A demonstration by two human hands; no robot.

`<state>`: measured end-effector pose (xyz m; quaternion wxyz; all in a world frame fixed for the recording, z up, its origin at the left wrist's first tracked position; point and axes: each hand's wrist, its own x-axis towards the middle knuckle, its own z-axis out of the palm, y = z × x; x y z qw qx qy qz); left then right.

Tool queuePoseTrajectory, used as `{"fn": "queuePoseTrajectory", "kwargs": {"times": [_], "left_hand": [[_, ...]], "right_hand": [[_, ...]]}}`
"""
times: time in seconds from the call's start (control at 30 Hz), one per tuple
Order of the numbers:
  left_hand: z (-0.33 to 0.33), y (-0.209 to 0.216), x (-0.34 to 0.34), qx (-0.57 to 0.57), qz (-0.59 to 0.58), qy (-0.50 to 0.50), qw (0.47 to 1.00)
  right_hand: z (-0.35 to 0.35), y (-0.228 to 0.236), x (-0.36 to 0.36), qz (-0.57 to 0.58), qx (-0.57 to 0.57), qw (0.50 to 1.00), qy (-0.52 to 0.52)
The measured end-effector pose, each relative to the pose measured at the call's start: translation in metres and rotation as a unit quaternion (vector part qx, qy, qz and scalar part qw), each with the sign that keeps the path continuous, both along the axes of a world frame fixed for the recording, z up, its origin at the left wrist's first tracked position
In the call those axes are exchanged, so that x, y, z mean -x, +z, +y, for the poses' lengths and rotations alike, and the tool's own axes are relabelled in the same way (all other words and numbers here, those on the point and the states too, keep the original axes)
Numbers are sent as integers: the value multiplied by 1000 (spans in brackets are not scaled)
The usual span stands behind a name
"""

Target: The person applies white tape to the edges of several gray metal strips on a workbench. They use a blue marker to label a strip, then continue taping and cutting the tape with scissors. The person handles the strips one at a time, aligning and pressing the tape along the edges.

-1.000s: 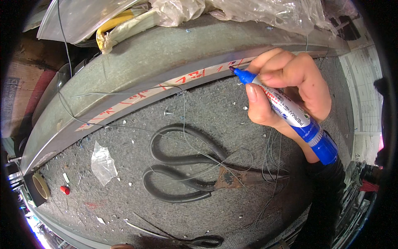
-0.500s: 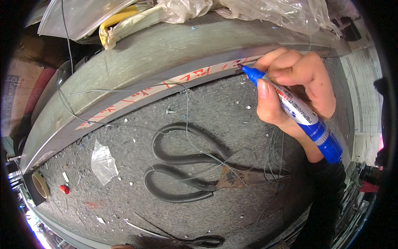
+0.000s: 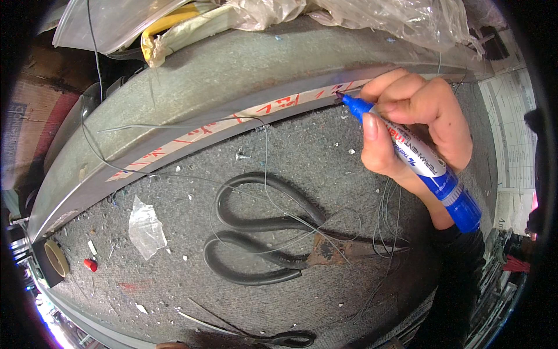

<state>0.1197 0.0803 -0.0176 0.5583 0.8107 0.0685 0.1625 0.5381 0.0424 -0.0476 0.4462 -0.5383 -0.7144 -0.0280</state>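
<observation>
My right hand [image 3: 415, 122] closes around a thick blue-and-white marker pen [image 3: 427, 154], thumb below and fingers above. Its dark tip points up and left at a pale tape strip [image 3: 197, 132] with red handwriting. That strip runs along the front edge of a grey metal ledge [image 3: 232, 70]. The tip is at or very near the tape's right part, close to small dark marks; contact is hard to make out. At the bottom edge shows only a sliver of skin, seemingly my left hand [image 3: 172, 345], its fingers out of view.
Large black-handled scissors [image 3: 261, 224] lie on the grey carpeted surface, with thin wire [image 3: 383, 218] looped over them. Around lie a screw [image 3: 244, 156], clear plastic scrap [image 3: 146, 227], red cap [image 3: 90, 265], tape roll [image 3: 56, 258] and smaller black-handled scissors [image 3: 290, 338]. Plastic bags [image 3: 372, 20] top the ledge.
The view has shifted very slightly. My right hand keeps the same grip, and the marker tip stays by the tape's right part with only a tiny movement.
</observation>
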Motion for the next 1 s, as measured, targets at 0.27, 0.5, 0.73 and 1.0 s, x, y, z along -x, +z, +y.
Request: {"fn": "queuePoseTrajectory", "kwargs": {"times": [0.27,0.5,0.73,1.0], "left_hand": [[-10,0,-6,31,15,51,998],[-11,2,-10,6,22,75,997],[-24,10,3,-34,136,125,982],[-17,2,-8,-102,164,251,949]], "right_hand": [[2,0,1,13,-10,1000,8],[-5,-1,-2,102,16,994,23],[-14,6,7,124,-111,986,-33],[-111,60,87,607,140,766,-158]]}}
